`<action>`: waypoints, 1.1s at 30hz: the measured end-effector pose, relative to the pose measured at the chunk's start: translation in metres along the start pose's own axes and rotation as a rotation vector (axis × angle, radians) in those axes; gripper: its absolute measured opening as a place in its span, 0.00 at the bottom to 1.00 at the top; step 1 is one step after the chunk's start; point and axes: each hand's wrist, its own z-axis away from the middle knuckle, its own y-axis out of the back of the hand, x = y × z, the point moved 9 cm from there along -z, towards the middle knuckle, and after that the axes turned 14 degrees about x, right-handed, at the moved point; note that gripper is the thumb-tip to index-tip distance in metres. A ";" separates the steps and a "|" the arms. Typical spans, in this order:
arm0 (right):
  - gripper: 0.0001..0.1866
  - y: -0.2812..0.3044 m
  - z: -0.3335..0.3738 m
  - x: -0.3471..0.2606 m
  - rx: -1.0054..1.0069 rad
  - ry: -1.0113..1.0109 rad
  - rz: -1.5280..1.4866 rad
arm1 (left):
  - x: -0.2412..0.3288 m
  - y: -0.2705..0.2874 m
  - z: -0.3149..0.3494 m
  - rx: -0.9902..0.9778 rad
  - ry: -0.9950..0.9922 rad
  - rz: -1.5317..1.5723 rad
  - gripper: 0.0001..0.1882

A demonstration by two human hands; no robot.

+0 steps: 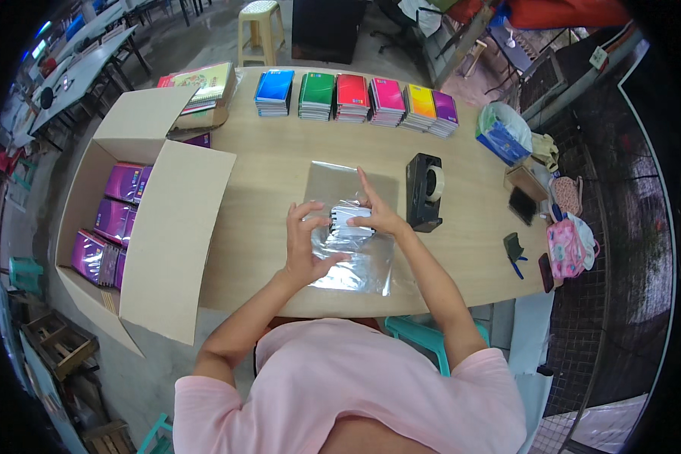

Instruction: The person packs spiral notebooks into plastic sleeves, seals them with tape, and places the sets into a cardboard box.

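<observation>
A small spiral notepad (352,222) with a pale face and black coil lies on a stack of clear plastic sheets (348,278) in front of me. To its left my left hand (304,246) is open, fingers curved and spread, thumb over the plastic. My right hand (381,215) comes in from the right, index finger stretched away from me; its thumb lies over the notepad's right part. I see no firm grip by either hand. Right of the plastic stands a black tape dispenser (424,195) with a roll of tape.
Stacks of small notebooks, such as the blue stack (273,94) and purple stack (444,115), line the table's far edge. An open carton (178,242) with purple notebook packs stands left. A lined blue box (503,140), a dark brush (521,206) and a pink bag (564,250) sit right.
</observation>
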 end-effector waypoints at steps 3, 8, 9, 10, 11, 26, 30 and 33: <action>0.65 -0.003 -0.003 -0.002 -0.005 0.043 0.011 | 0.007 -0.018 0.002 -0.131 -0.121 -0.296 0.16; 0.64 -0.005 -0.003 0.000 -0.031 -0.021 -0.002 | -0.045 -0.045 0.015 -0.104 -0.009 -0.157 0.10; 0.63 -0.004 -0.003 0.001 -0.023 -0.028 -0.018 | -0.049 -0.048 0.016 -0.085 0.034 -0.142 0.10; 0.63 -0.003 -0.003 0.001 -0.014 -0.034 -0.034 | -0.052 -0.051 0.017 -0.066 0.076 -0.127 0.11; 0.63 0.000 -0.004 0.003 -0.005 -0.010 0.003 | -0.056 -0.053 0.018 -0.049 0.116 -0.111 0.12; 0.60 -0.005 -0.003 0.001 -0.010 -0.061 -0.004 | -0.031 -0.040 0.032 -0.161 -0.061 -0.389 0.34; 0.59 -0.001 -0.006 0.006 -0.009 -0.025 0.081 | -0.024 -0.050 0.029 -0.062 -0.290 -0.346 0.17; 0.59 0.000 -0.003 0.008 -0.023 -0.075 0.034 | -0.036 -0.047 0.020 -0.107 -0.137 -0.242 0.10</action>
